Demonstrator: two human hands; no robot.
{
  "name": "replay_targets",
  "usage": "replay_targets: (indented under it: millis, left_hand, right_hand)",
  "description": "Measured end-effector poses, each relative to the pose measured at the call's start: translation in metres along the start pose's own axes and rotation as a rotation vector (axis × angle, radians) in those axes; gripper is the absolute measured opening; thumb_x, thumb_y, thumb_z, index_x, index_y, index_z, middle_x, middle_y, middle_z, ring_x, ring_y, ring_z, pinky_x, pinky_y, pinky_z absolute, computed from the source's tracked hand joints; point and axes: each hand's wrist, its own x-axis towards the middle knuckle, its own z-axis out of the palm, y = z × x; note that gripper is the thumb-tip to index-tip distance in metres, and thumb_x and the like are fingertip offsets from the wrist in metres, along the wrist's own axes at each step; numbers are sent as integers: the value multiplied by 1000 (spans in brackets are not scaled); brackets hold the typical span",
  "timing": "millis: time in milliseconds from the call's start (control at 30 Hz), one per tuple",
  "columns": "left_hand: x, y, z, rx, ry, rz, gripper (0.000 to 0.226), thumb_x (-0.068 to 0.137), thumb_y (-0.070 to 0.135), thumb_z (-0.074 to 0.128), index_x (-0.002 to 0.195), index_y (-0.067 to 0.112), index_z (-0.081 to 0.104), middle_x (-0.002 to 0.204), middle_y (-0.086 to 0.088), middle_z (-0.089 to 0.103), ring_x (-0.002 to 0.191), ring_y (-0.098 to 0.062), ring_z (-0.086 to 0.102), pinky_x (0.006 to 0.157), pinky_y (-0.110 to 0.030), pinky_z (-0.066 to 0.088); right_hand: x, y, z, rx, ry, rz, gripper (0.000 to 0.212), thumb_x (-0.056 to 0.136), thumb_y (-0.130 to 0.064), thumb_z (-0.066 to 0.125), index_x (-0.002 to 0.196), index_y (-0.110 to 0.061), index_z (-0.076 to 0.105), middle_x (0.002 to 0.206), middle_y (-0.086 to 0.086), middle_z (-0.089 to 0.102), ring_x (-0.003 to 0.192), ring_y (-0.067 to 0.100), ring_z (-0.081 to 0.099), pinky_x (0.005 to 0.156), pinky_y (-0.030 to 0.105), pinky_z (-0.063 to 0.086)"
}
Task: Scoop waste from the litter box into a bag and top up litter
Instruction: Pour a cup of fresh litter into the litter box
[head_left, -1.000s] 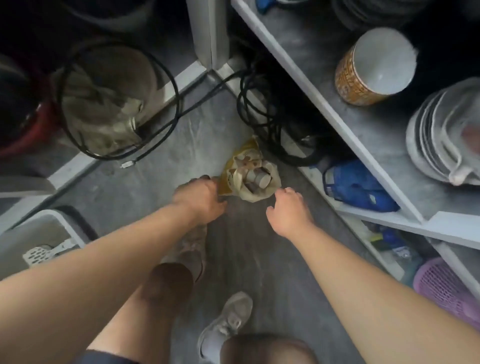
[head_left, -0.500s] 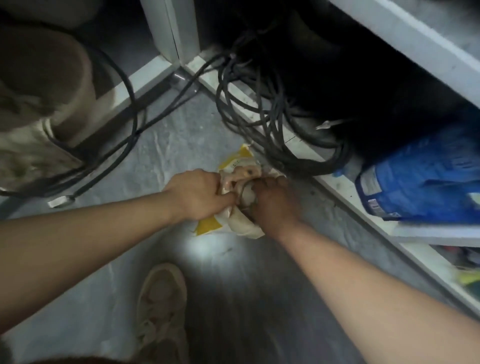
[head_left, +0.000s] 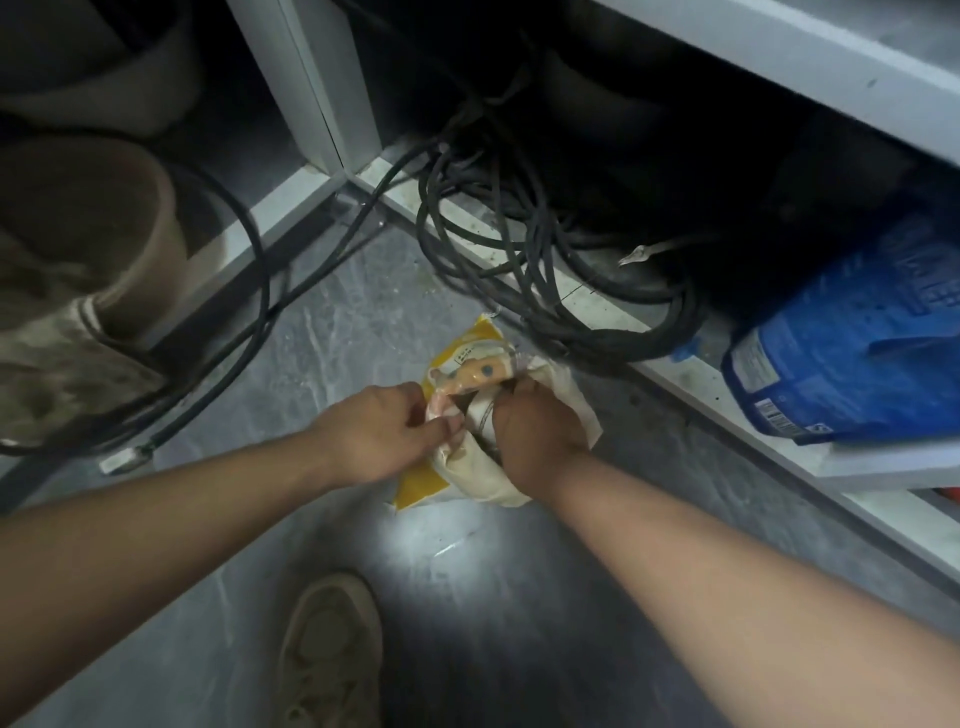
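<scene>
A yellow and cream bag (head_left: 470, 364) sits on the grey floor by the bottom shelf. My left hand (head_left: 387, 434) pinches the bag's left rim between thumb and fingers. The fingers of my right hand (head_left: 535, 434) are curled over the right rim and reach down into the opening. What lies inside the bag is hidden by my hands. The litter box and scoop are out of view.
A coil of black cables (head_left: 524, 280) spills from under the shelf just behind the bag. A blue sack (head_left: 852, 343) lies on the low shelf at right. A tan bucket (head_left: 88, 244) stands at left. My shoe (head_left: 332, 649) is on the floor below.
A second ago both hands were only near the open bag, farther from me. Now they grip its rim, the right hand has gone into the opening, and my view has dropped closer.
</scene>
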Motion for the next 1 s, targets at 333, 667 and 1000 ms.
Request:
replay_targets:
  millis: [333, 667, 1000]
  left_hand:
    - [1, -4, 0, -4, 0, -12, 52, 86, 79, 43, 94, 29, 56, 89, 8, 63, 82, -11, 61, 71, -33, 51]
    - [-2, -6, -1, -27, 12, 0, 53, 85, 79, 44, 94, 29, 58, 91, 6, 64, 84, -13, 62, 73, -33, 51]
    - [-2, -3, -1, -22, -2, -15, 45, 89, 75, 44, 88, 31, 54, 90, 8, 61, 83, -13, 60, 69, -32, 46]
  right_hand:
    - [-4, 9, 11, 15, 116, -152, 54, 92, -35, 61, 138, -13, 42, 138, 10, 51, 129, 29, 43, 102, 41, 44]
    - [-43, 40, 0, 259, 186, -223, 81, 90, -33, 65, 156, -23, 19, 155, 4, 40, 133, 29, 45, 108, 41, 38]
    - [-68, 63, 5, 478, 320, -247, 82, 84, -17, 74, 154, -20, 30, 151, 2, 44, 137, 20, 42, 113, 24, 30]
